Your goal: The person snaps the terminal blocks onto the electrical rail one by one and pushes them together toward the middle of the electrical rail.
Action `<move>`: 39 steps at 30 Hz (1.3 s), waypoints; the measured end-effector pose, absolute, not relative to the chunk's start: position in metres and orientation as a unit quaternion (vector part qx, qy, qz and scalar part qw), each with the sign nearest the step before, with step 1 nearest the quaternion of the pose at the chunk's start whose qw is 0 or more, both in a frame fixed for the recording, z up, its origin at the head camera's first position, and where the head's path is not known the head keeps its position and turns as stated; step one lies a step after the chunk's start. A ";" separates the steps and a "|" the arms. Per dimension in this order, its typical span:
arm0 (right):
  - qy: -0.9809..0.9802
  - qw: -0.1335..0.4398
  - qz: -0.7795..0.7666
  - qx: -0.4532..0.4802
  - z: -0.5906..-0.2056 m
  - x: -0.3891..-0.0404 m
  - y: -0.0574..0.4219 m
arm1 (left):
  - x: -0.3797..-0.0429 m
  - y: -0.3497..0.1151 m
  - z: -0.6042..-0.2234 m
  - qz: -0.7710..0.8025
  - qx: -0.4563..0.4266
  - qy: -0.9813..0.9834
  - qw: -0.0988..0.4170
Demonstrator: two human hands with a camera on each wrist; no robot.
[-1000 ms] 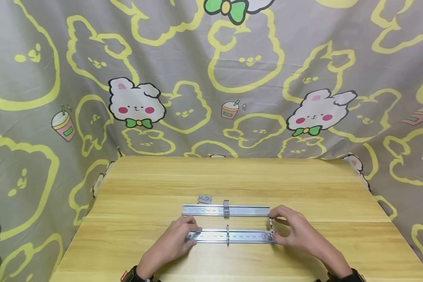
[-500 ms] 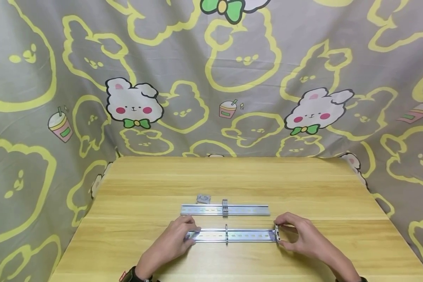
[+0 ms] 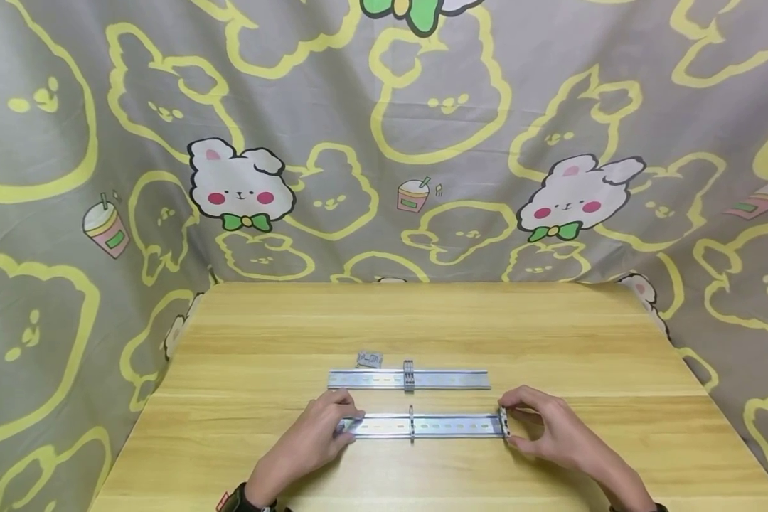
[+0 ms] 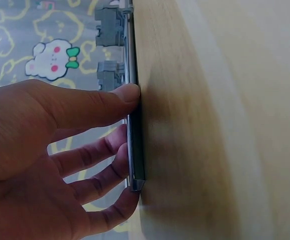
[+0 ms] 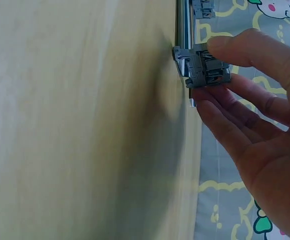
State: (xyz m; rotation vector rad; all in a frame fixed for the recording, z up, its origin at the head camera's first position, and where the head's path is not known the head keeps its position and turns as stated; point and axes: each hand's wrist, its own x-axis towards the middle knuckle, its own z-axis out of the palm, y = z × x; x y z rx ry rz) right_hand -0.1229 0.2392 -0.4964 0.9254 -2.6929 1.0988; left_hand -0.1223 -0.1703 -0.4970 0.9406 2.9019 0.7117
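The nearer slotted metal DIN rail (image 3: 451, 426) lies crosswise on the table. My left hand (image 3: 316, 429) grips its left end, with the thumb on the near edge and fingers on the far side, as the left wrist view shows on the rail (image 4: 135, 145). My right hand (image 3: 544, 430) pinches a thin grey terminal block (image 5: 203, 66) between thumb and fingers. That block stands upright at the rail's right end; whether it is clipped on, I cannot tell. Another thin terminal block (image 3: 412, 424) stands on the middle of this rail.
Behind lies a second, parallel DIN rail (image 3: 454, 379) carrying a small stack of grey terminal blocks (image 3: 409, 377). A loose grey terminal block (image 3: 369, 359) lies flat just beyond it. The wooden table (image 3: 281, 334) meets a patterned curtain (image 3: 333, 235) at the back and sides.
My right hand has moved a little right, carrying the terminal block from above the rail to its right end. Over the last half second it has barely moved. The left hand stays on the rail.
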 end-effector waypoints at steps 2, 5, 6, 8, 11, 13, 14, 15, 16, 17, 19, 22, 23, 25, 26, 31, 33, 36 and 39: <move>-0.878 0.040 0.369 0.302 -0.497 -0.123 0.239 | -0.122 -0.171 -0.497 0.226 0.300 0.927 0.002; -0.868 0.021 0.396 0.300 -0.498 -0.124 0.238 | -0.122 -0.171 -0.496 0.224 0.300 0.927 0.001; -0.864 0.016 0.403 0.300 -0.498 -0.125 0.238 | -0.121 -0.171 -0.496 0.224 0.300 0.927 0.002; -0.853 0.003 0.424 0.304 -0.499 -0.125 0.235 | -0.121 -0.170 -0.496 0.226 0.300 0.927 0.004; -0.840 -0.003 0.441 0.316 -0.500 -0.127 0.229 | -0.121 -0.170 -0.496 0.228 0.298 0.927 0.009; -0.836 -0.005 0.443 0.323 -0.501 -0.127 0.224 | -0.120 -0.170 -0.496 0.228 0.295 0.928 0.011; -0.839 -0.003 0.437 0.325 -0.501 -0.128 0.222 | -0.120 -0.170 -0.496 0.227 0.293 0.929 0.012; -0.842 -0.002 0.431 0.325 -0.501 -0.128 0.219 | -0.120 -0.170 -0.496 0.227 0.293 0.929 0.012; -0.847 0.000 0.422 0.324 -0.501 -0.128 0.216 | -0.120 -0.170 -0.496 0.227 0.293 0.929 0.011; -0.851 0.002 0.414 0.323 -0.500 -0.128 0.213 | -0.119 -0.170 -0.497 0.227 0.294 0.929 0.011; -0.859 0.005 0.399 0.322 -0.499 -0.128 0.207 | -0.119 -0.170 -0.497 0.227 0.295 0.928 0.008; -0.864 -0.001 0.391 0.317 -0.498 -0.130 0.198 | -0.120 -0.170 -0.496 0.230 0.298 0.926 0.005; -0.865 -0.005 0.390 0.316 -0.497 -0.130 0.194 | -0.120 -0.170 -0.496 0.231 0.298 0.926 0.004; -0.864 -0.010 0.389 0.318 -0.497 -0.132 0.188 | -0.120 -0.170 -0.495 0.232 0.298 0.926 0.003; -0.864 -0.013 0.390 0.320 -0.498 -0.133 0.184 | -0.120 -0.170 -0.495 0.232 0.298 0.926 0.004; -0.857 -0.030 0.398 0.326 -0.502 -0.136 0.170 | -0.120 -0.170 -0.497 0.235 0.301 0.924 0.004; -0.854 -0.036 0.404 0.327 -0.503 -0.137 0.165 | -0.120 -0.170 -0.499 0.237 0.303 0.923 0.003; -0.850 -0.040 0.410 0.329 -0.502 -0.137 0.157 | -0.121 -0.170 -0.498 0.238 0.305 0.922 0.002; -0.849 -0.045 0.411 0.329 -0.502 -0.138 0.150 | -0.122 -0.170 -0.497 0.238 0.303 0.923 0.003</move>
